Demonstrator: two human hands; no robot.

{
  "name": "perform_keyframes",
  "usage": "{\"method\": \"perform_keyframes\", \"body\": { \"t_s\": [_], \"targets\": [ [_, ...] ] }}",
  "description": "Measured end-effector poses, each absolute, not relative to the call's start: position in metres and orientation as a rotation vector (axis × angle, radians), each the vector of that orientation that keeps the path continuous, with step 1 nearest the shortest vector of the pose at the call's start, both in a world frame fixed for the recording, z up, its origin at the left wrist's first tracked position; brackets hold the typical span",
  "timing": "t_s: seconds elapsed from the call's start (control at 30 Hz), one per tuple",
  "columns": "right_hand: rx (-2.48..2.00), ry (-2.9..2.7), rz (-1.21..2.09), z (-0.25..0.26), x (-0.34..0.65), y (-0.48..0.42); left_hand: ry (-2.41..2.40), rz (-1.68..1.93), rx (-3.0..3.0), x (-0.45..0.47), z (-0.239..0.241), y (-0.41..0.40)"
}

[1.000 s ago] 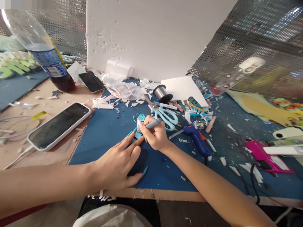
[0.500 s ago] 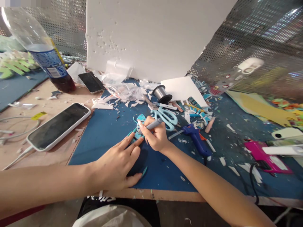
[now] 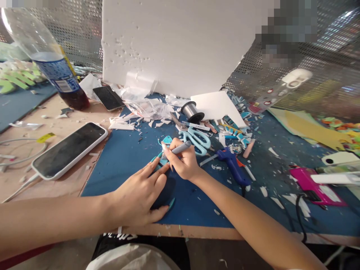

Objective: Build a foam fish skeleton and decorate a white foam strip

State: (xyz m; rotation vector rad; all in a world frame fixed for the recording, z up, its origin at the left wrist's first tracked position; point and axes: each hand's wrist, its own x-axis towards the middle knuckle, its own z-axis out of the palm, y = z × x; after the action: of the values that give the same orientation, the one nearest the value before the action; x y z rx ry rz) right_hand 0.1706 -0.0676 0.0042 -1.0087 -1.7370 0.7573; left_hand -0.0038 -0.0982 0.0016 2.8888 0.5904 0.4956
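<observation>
tool (image 3: 182, 147), pen-like, sits pinched in right hand (image 3: 183, 160); left hand (image 3: 144, 192), fingers spread, touches blue piece (image 3: 167, 140).

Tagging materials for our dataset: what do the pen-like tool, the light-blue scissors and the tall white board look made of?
Pen-like tool in the right hand: likely plastic, satin grey; smooth, even barrel.
Scissors: smooth plastic-looking handles; greyish blades, probably metal.
White board: probably foam, matte; dented face, ragged edge.
</observation>
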Motion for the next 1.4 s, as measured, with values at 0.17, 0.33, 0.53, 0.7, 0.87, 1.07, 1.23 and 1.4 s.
{"method": "perform_keyframes", "body": {
  "t_s": [0.17,0.33,0.53,0.7,0.87,1.07,1.23,1.4],
  "targets": [
    [-1.017,-1.746,0.764,0.0054,0.1704,-0.0676,0.591,0.492,2.853,-0.0046,0.0016,-0.0987],
    [-0.981,-1.793,0.684,0.0068,0.1707,-0.0658,0.587,0.496,2.884,-0.0046,0.0012,-0.0981],
    [-0.991,-1.783,0.710,0.0062,0.1703,-0.0658,0.587,0.499,2.882,-0.0044,0.0012,-0.0985],
    [-1.009,-1.732,0.720,0.0042,0.1719,-0.0681,0.590,0.498,2.893,-0.0051,0.0009,-0.0985],
    [-1.006,-1.745,0.697,0.0053,0.1719,-0.0688,0.601,0.474,2.940,-0.0052,0.0015,-0.0979],
    [-0.988,-1.743,0.719,0.0048,0.1716,-0.0678,0.589,0.481,2.917,-0.0047,0.0015,-0.0980],
    [-1.009,-1.738,0.739,0.0042,0.1712,-0.0677,0.581,0.474,2.920,-0.0042,0.0038,-0.0980],
    [-0.954,-1.733,0.661,0.0059,0.1728,-0.0689,0.585,0.460,2.907,-0.0045,0.0034,-0.0979]
  ]
}}
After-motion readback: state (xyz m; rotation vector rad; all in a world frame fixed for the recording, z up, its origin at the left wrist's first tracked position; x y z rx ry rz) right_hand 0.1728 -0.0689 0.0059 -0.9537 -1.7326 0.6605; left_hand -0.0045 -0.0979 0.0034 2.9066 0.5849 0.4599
